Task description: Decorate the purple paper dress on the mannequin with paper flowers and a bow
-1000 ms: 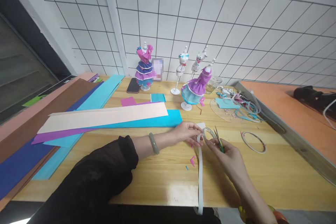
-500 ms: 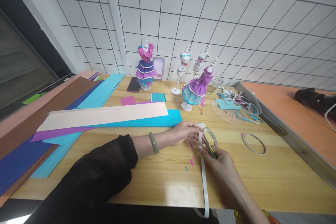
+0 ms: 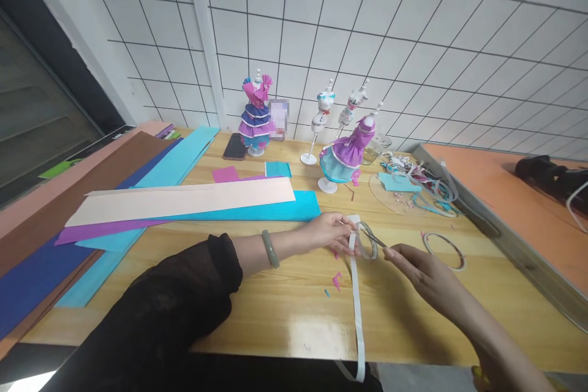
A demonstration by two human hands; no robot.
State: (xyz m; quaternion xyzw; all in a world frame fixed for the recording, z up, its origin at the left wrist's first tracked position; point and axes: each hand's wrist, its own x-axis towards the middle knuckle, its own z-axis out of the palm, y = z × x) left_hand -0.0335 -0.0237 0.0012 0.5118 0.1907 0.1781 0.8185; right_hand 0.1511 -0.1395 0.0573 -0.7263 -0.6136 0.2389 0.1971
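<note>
My left hand (image 3: 328, 231), with a jade-green bangle on its wrist, pinches the upper end of a narrow white strip (image 3: 356, 300). The strip runs down across the wooden table and hangs over its front edge. Against the left fingertips stands a thin tape roll (image 3: 373, 251), ring-shaped and tilted. My right hand (image 3: 413, 263) is closed on a slim pointed metal tool (image 3: 377, 240), whose tip points at the roll's upper rim. The right fingers cover its handle. A small white piece (image 3: 354, 218) shows just behind the left fingers.
Long coloured paper sheets (image 3: 193, 201) lie to the left. Behind stand small dress forms, two in paper dresses (image 3: 348, 150), near a phone (image 3: 235, 147). Another ring-shaped roll (image 3: 444, 251) and a heap of ribbons and trimmings (image 3: 413, 174) are at the right. Pink scraps (image 3: 337, 280) lie nearby.
My right hand has moved right, away from the white strip, with the slim tool. The tool's green-and-yellow part is now hidden. My left hand stays nearly still at the strip's upper end.
</note>
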